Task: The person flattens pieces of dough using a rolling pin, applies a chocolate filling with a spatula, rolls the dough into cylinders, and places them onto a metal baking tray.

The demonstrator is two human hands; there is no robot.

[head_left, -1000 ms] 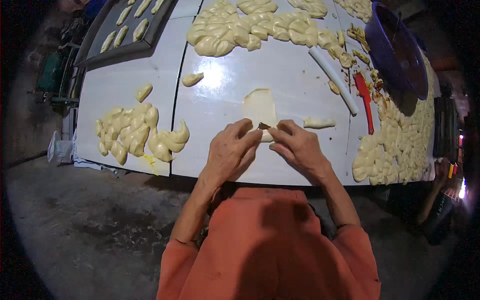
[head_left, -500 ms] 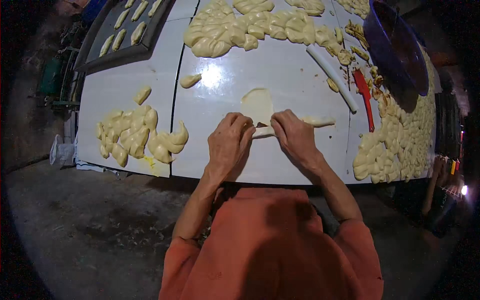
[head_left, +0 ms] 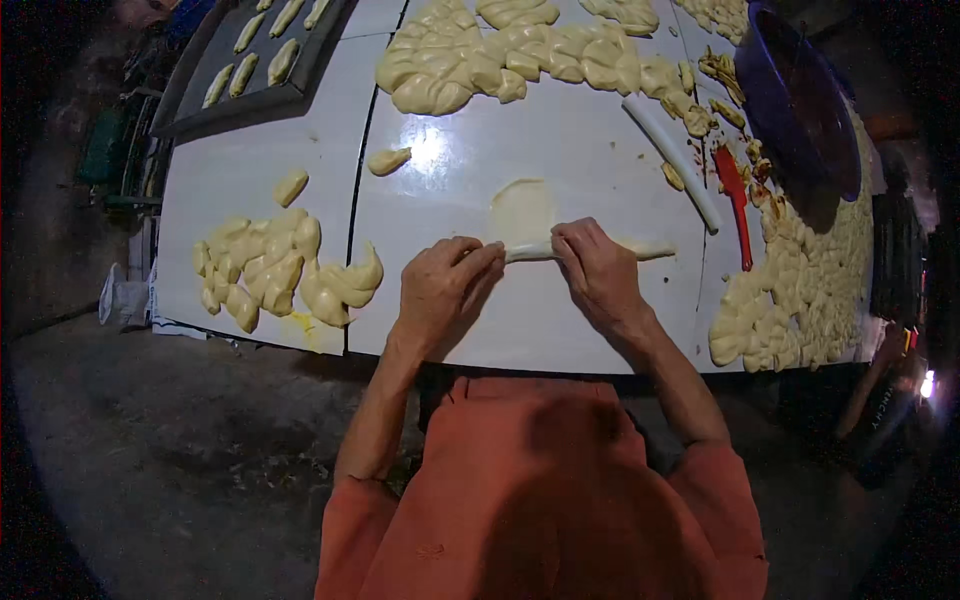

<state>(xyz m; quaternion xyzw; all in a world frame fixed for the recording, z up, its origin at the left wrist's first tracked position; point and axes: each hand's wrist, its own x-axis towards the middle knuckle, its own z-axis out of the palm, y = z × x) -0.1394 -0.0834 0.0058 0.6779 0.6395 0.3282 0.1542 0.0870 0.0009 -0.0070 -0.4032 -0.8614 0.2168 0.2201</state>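
A partly rolled piece of pale dough (head_left: 530,250) lies crosswise on the white table in front of me. Its thin flat end (head_left: 520,207) stretches away from me, stuck to the tabletop. My left hand (head_left: 440,287) pinches the left end of the roll between thumb and fingers. At the other end, my right hand (head_left: 603,272) is closed on the roll, thumb and fingertips together. Just right of that hand lies a slim finished-looking dough roll (head_left: 652,249); its left part is hidden by the fingers.
Dough pieces lie in heaps at left (head_left: 260,265), at the back (head_left: 430,70) and at right (head_left: 790,300). A dark tray (head_left: 310,95) holding dough rolls stands back left. To the right are a white rolling pin (head_left: 672,163), a red spatula (head_left: 735,205) and a purple basin (head_left: 790,110).
Dark filling that showed by the roll is now covered by dough. My left hand has shifted slightly left, toward the roll's end; my right hand stays at the other end.
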